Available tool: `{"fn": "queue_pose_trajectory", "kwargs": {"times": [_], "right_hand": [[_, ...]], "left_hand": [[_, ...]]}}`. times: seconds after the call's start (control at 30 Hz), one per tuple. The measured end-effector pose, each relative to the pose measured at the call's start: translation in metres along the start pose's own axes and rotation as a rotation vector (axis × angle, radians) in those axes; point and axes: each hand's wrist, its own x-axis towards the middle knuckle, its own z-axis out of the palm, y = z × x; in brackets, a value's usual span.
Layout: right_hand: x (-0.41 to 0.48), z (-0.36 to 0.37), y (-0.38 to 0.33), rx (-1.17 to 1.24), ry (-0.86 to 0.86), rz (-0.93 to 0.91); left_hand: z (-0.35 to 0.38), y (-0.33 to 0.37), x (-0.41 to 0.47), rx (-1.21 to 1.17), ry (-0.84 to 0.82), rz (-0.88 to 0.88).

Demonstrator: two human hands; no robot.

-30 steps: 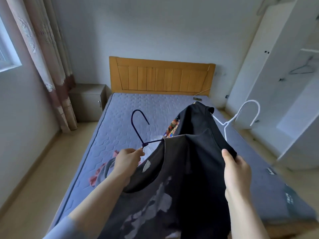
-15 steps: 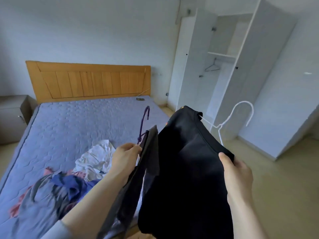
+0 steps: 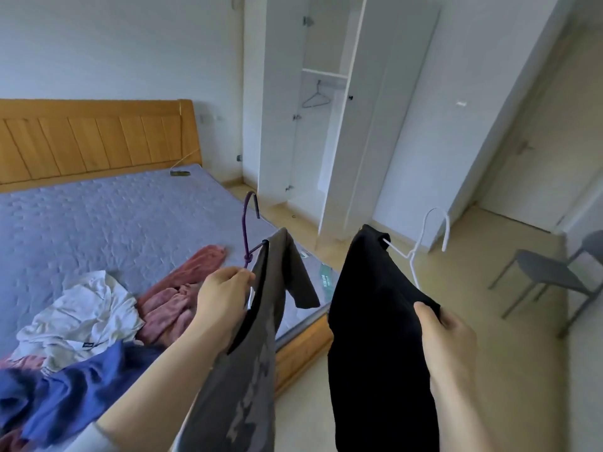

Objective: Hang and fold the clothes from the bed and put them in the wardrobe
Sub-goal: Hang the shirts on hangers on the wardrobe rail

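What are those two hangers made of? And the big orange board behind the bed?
The purple hanger looks like thin coated metal wire; its neck is twisted. The white hanger seems the same, thin and smooth, perhaps plastic-coated. The headboard looks like varnished wood, showing plank lines and a slight sheen.

Three hangers (image 3: pixel 244 230), two hung garments (image 3: pixel 375 321)

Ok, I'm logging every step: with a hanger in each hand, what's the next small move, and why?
Probably step to the open wardrobe and hook the purple hanger beside the bare hanger inside. The left hand grips it with the grey shirt, the right hand the black garment on the white hanger; both hooks are free.
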Motion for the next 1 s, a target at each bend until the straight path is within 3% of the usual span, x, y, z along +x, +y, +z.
{"fn": "queue_pose_trajectory", "kwargs": {"times": [0.23,0.5,0.77,1.0], "right_hand": [[0.033,-0.011,0.002,-0.087,0.139,0.000],[0.065,-0.019,0.001,-0.078,0.418,0.069],[0.127,-0.027,0.022,-0.074,0.460,0.147],[0.219,-0.045,0.029,-0.036,0.446,0.133]], "left_hand": [[0.061,0.002,0.051,0.058,-0.135,-0.046],[0.134,0.013,0.105,0.084,-0.376,-0.072],[0.217,0.009,0.135,0.114,-0.513,-0.122],[0.307,0.011,0.156,0.146,-0.507,-0.074]]}}
